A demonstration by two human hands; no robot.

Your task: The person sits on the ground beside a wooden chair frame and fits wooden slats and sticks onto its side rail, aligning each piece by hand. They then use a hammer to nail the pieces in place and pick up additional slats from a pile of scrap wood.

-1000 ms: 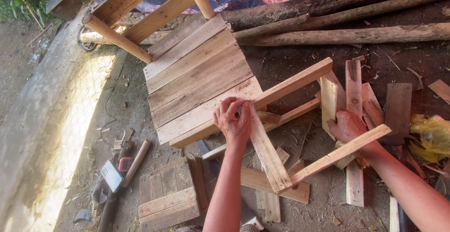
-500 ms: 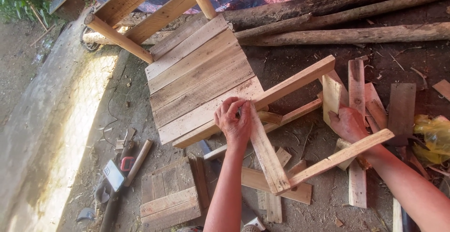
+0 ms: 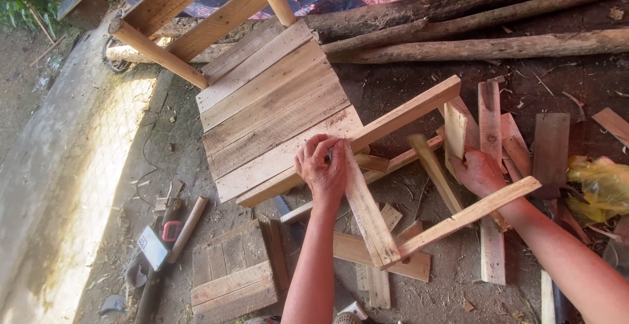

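Wooden plank frame (image 3: 367,212), pale and rough, gripped by both hands.

Hammer (image 3: 175,232) on the dirt, logs (image 3: 472,49) along the top, yellow plastic bag (image 3: 603,183), small plank panel (image 3: 229,278)

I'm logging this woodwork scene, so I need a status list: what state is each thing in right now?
Left hand: gripping the slanted plank, fingers curled over its upper end.
Right hand: holding a frame piece.
Slanted plank: tilted, resting on the frame.
Plank panel: assembled, boards side by side.
Hammer: lying on the ground, untouched.
Yellow bag: crumpled on the ground.
Logs: lying flat.
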